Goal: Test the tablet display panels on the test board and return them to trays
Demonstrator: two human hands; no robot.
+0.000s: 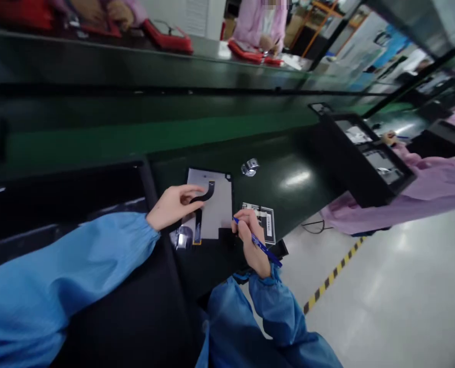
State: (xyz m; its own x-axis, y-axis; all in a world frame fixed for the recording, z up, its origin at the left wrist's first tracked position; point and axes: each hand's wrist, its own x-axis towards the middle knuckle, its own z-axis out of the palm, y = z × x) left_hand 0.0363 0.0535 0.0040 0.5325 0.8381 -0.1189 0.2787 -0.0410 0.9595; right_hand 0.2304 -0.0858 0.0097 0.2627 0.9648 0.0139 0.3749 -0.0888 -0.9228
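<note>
A grey-backed rectangular display panel lies on a black mat, under my left hand. Its fingers appear to pinch a curved black flex cable over the panel. A narrower ribbon cable with a yellow edge runs below it. My right hand grips a blue pen, its tip near the panel's right edge. A small labelled card lies just right of that hand. A silver foil piece sits by the panel's lower left corner, and a small silver roll stands beyond it.
A dark green workbench runs along a conveyor. A black tray unit stands to the right, beside a person in a pink smock. Across the line, another person in pink works near red trays. Yellow-black tape marks the floor.
</note>
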